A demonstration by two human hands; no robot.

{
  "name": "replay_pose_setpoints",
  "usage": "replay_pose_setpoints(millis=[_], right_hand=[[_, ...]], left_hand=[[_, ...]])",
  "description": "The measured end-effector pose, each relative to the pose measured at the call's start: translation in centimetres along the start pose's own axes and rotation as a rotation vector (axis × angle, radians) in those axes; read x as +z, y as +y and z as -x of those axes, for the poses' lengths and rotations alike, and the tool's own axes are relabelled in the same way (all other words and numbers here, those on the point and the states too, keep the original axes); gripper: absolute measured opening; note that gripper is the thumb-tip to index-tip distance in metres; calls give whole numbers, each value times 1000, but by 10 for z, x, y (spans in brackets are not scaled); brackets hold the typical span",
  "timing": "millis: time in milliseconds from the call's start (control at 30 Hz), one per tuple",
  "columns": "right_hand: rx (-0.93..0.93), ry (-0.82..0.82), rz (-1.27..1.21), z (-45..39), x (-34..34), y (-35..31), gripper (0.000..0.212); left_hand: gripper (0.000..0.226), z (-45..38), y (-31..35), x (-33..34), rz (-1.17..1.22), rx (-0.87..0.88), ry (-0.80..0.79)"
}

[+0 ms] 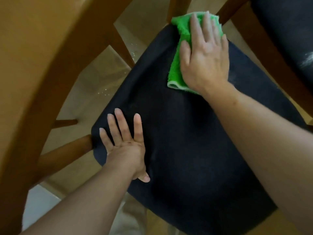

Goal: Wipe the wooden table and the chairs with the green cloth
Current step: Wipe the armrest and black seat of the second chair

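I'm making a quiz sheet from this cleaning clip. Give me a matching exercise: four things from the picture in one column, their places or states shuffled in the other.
Things:
1. fluffy green cloth
2. left hand
3. right hand
4. dark fabric chair seat

Places or states:
A. flat on the seat's near left edge, holding nothing
B. pressed flat on top of the cloth
C. at the seat's far corner, under a palm
D. under both hands, on wooden legs

Pairs: 1-C, 2-A, 3-B, 4-D

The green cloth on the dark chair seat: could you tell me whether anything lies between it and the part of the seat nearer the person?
Nothing visible does. The right hand presses the green cloth at the seat's far edge; the left hand rests flat near its left edge, beside that path.
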State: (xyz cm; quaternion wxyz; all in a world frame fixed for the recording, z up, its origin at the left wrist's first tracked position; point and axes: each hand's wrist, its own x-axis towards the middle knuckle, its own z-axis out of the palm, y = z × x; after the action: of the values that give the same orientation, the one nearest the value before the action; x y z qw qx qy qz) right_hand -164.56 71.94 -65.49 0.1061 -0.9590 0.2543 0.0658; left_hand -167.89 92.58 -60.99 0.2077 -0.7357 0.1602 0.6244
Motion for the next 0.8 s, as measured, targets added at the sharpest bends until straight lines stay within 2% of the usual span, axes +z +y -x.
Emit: replay_pose_setpoints(millis=[67,133,233,333,400,533,600,733,800], right_hand=[[92,21,2,-3,2,-11,60],[86,13,5,6,4,-25,59],[-135,-92,30,37,3,-51,56],[-457,-307,-56,79,9,-86,51],[-535,-360,-129,91,12,-94,47],[-629,-372,-99,63,5,-71,45],[-550,-309,-50,42,0,-50,47],[-200,-20,14,20,3,-17,50],[-65,14,29,20,9,-25,51]], left_hand=[[163,0,0,0,-1,-4,-5],[163,-1,1,0,-9,-15,-8],[161,-2,3,-1,-39,-37,-16],[150,-6,0,3,-105,-32,-14],[143,-9,-1,6,-130,-2,-7],[156,-4,2,6,-93,-70,28],[160,1,5,6,-45,-71,70],[161,8,5,6,28,-50,157],[154,13,7,4,83,-31,193]])
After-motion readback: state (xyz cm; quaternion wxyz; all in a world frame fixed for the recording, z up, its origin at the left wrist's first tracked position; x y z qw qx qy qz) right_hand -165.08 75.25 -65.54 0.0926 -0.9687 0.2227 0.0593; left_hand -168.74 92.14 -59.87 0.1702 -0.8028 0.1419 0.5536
